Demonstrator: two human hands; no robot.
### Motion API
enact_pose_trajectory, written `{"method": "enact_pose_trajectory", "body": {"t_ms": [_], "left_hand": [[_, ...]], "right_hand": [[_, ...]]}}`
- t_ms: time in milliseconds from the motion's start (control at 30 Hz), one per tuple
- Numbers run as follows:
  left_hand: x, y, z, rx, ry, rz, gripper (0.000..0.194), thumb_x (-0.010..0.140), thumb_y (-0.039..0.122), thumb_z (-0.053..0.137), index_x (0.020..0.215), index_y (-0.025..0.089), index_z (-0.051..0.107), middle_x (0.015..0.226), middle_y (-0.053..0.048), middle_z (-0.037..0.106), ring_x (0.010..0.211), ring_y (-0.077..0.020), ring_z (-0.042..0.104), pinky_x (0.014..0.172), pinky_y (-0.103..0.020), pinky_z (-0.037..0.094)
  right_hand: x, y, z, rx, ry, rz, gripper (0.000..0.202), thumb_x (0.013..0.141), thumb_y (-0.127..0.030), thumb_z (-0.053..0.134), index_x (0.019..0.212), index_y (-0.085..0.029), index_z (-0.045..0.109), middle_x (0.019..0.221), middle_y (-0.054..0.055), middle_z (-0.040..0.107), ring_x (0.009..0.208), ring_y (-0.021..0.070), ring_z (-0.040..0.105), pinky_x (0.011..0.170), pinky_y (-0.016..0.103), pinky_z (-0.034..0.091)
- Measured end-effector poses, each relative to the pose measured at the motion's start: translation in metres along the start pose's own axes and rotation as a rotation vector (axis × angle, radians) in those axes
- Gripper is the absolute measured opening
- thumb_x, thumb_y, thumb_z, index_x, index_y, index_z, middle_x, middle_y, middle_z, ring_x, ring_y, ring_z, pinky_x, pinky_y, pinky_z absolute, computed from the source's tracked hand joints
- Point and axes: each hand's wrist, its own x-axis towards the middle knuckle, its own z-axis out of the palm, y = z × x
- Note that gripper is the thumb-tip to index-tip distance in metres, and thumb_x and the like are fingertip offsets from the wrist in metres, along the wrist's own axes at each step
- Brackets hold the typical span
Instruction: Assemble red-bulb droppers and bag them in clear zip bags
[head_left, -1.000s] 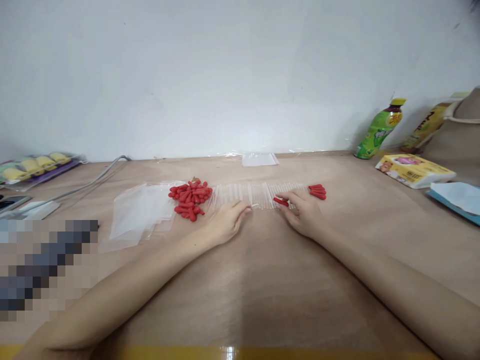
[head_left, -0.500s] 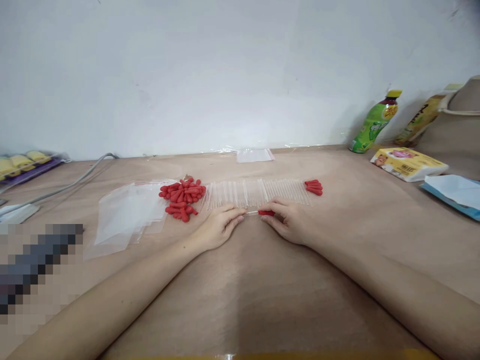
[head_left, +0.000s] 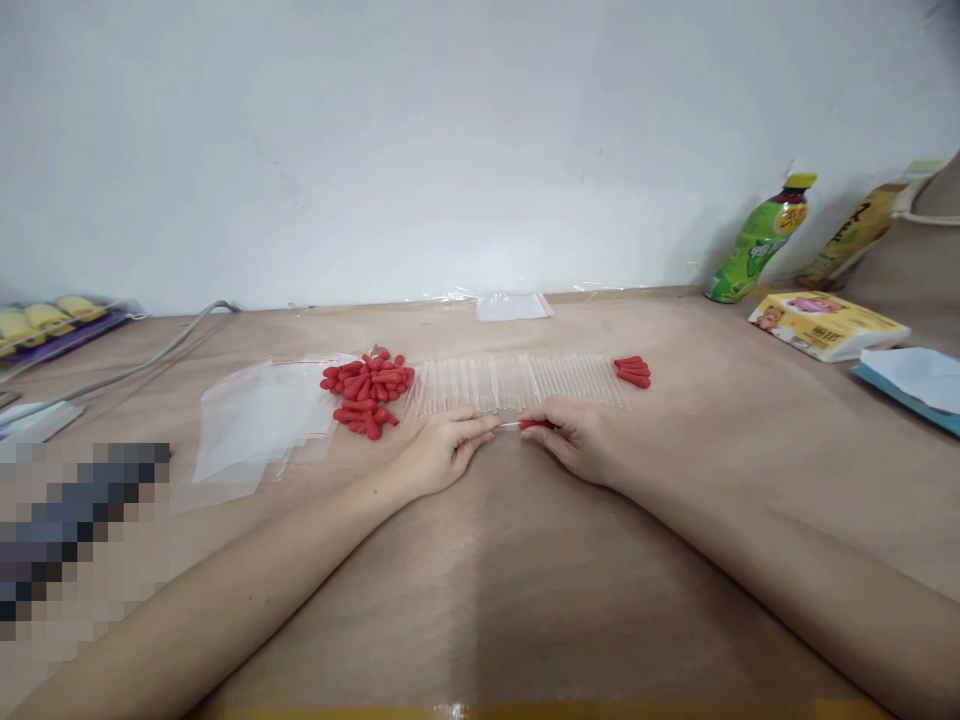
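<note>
My left hand (head_left: 454, 450) pinches a thin clear glass dropper tube (head_left: 510, 425) by its left part. At the tube's right end, my right hand (head_left: 574, 440) has its fingers closed on a red rubber dropper bulb (head_left: 526, 424). The tube's end meets the bulb's mouth; how deep it sits inside, I cannot tell. Just beyond both hands lies a row of clear glass tubes (head_left: 517, 380), side by side. Several red bulbs (head_left: 632, 372) adjoin the row's right end, where tubes seem to run into them. Left of the row is a pile of loose red bulbs (head_left: 367, 380).
Clear plastic bags (head_left: 251, 425) lie left of the pile, and another small bag (head_left: 514, 307) is by the wall. A green bottle (head_left: 761, 240), a yellow tissue pack (head_left: 829, 325) and a blue-white packet (head_left: 911, 385) stand or lie at right. A grey cable (head_left: 161, 350) crosses the left side.
The view has shifted slightly. Both hands keep their grips, and the visible gap between them is slightly shorter, with less of the tube and bulb showing.
</note>
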Motion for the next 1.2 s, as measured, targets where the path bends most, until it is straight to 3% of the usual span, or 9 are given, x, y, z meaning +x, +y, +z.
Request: {"method": "enact_pose_trajectory", "body": {"t_ms": [133, 300, 533, 733, 900, 1200], "left_hand": [[0.001, -0.0026, 0.0028, 0.036, 0.011, 0.032, 0.028, 0.088, 0.015, 0.042, 0.109, 0.014, 0.06, 0.077, -0.005, 0.06, 0.067, -0.0124, 0.057, 0.061, -0.023, 0.048], [0.0, -0.0058, 0.0057, 0.098, -0.005, 0.073, 0.029, 0.088, 0.013, 0.04, 0.111, 0.014, 0.059, 0.085, -0.007, 0.063, 0.074, -0.0142, 0.06, 0.065, -0.025, 0.05], [-0.0012, -0.0022, 0.0053, 0.314, -0.036, 0.147, 0.03, 0.087, 0.01, 0.037, 0.109, 0.013, 0.057, 0.085, -0.007, 0.063, 0.074, -0.0158, 0.06, 0.065, -0.026, 0.051], [-0.0011, -0.0019, 0.0027, 0.437, 0.086, 0.196, 0.027, 0.09, 0.014, 0.038, 0.111, 0.013, 0.055, 0.085, -0.008, 0.062, 0.076, -0.0159, 0.057, 0.068, -0.028, 0.05], [0.0017, -0.0053, -0.0015, 0.487, 0.175, 0.226, 0.016, 0.087, 0.024, 0.049, 0.09, 0.014, 0.061, 0.079, -0.006, 0.065, 0.077, -0.0175, 0.059, 0.07, -0.031, 0.05], [0.0001, -0.0053, 0.0049, 0.517, 0.295, 0.33, 0.014, 0.088, 0.02, 0.048, 0.089, 0.014, 0.06, 0.082, -0.004, 0.07, 0.077, -0.0136, 0.066, 0.083, -0.03, 0.054]], "right_hand": [[0.0004, 0.0026, 0.0014, -0.015, 0.038, -0.063, 0.012, 0.084, -0.02, 0.051, 0.088, -0.019, 0.062, 0.079, 0.003, 0.066, 0.071, 0.0126, 0.06, 0.064, 0.025, 0.048], [-0.0003, 0.0029, 0.0004, -0.074, 0.054, -0.139, 0.011, 0.084, -0.018, 0.051, 0.087, -0.017, 0.062, 0.076, 0.004, 0.064, 0.069, 0.0122, 0.058, 0.063, 0.024, 0.047], [-0.0012, 0.0023, 0.0039, -0.197, 0.054, -0.317, 0.014, 0.087, -0.019, 0.046, 0.087, -0.015, 0.059, 0.076, 0.006, 0.063, 0.069, 0.0142, 0.054, 0.063, 0.025, 0.045], [0.0018, 0.0065, 0.0027, -0.319, 0.127, -0.316, 0.013, 0.086, -0.02, 0.048, 0.086, -0.016, 0.061, 0.074, 0.004, 0.065, 0.068, 0.0149, 0.053, 0.064, 0.028, 0.04], [0.002, 0.0096, -0.0001, -0.421, 0.166, -0.306, 0.01, 0.084, -0.023, 0.053, 0.085, -0.018, 0.062, 0.071, 0.002, 0.066, 0.07, 0.0157, 0.054, 0.065, 0.031, 0.037], [0.0017, 0.0068, 0.0088, -0.305, 0.159, -0.346, 0.012, 0.085, -0.017, 0.05, 0.089, -0.014, 0.061, 0.077, 0.006, 0.067, 0.072, 0.0168, 0.056, 0.066, 0.029, 0.046]]}}
